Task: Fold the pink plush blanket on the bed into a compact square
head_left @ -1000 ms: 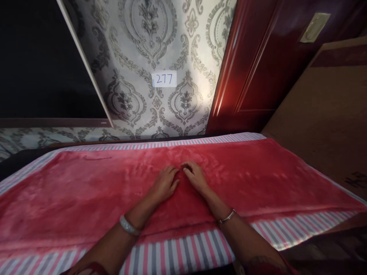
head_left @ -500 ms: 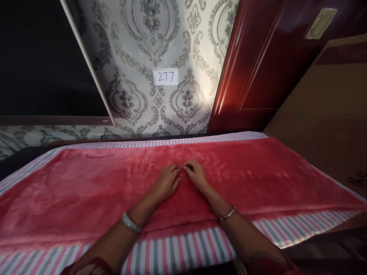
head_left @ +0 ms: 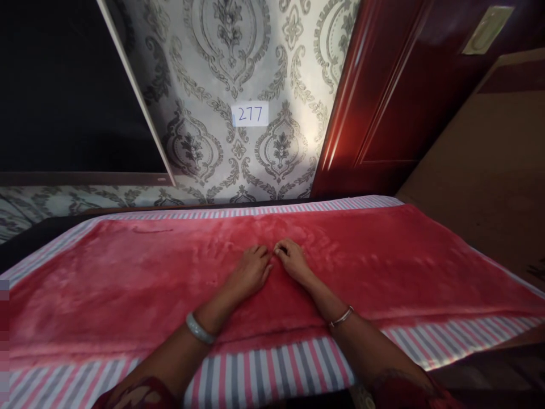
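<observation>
A red plush blanket (head_left: 383, 261) lies spread flat over a pink, grey and white striped sheet (head_left: 272, 369). My left hand (head_left: 249, 272) and my right hand (head_left: 292, 261) rest palm down on the blanket near its middle, fingertips almost touching each other. Both hands lie flat on the fabric and hold nothing. A pale bangle circles my left wrist and a thin metal bangle my right wrist.
Behind the bed stands a wall with grey damask wallpaper and a small label reading 277 (head_left: 250, 113). A dark screen or panel (head_left: 63, 91) fills the upper left. A red wooden door (head_left: 404, 91) and a brown surface (head_left: 481, 170) are on the right.
Both hands stay pressed on the blanket in almost the same spot. The view has shifted slightly to the left.
</observation>
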Available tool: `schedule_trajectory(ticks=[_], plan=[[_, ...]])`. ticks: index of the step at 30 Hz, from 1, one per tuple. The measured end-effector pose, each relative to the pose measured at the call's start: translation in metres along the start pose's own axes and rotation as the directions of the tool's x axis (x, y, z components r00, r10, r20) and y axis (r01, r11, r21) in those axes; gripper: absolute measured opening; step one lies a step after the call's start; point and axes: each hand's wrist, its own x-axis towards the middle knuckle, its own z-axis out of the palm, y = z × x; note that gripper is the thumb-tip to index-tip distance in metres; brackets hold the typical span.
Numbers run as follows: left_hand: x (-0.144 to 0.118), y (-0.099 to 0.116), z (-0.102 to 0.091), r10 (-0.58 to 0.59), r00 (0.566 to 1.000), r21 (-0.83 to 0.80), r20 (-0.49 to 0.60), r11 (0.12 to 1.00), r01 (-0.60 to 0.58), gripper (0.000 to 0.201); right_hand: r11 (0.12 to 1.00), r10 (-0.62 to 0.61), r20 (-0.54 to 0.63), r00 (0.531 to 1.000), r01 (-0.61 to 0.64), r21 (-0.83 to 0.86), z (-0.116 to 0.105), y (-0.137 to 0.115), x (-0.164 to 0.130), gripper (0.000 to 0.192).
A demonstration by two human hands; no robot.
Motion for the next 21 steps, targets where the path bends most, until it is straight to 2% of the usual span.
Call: schedule_trajectory(ticks=[6, 11, 21], plan=[[0.000, 0.001, 0.000, 0.007, 0.999, 0.076, 0.046, 0.997, -0.010, 0.023, 0.997, 0.043, 0.018, 0.999, -0.044, 0.064, -0.002, -0.002, 0.001, 0.011], [0.000, 0.002, 0.001, 0.006, 0.999, 0.087, 0.048, 0.996, -0.010, 0.023, 0.979, 0.074, 0.042, 0.996, -0.081, 0.186, -0.004, -0.006, 0.003, 0.010], [-0.002, 0.003, -0.002, 0.020, 1.000, 0.056, 0.016, 0.998, -0.021, 0.020, 0.841, 0.180, 0.050, 0.982, -0.180, 0.510, -0.021, -0.013, -0.001, 0.023]])
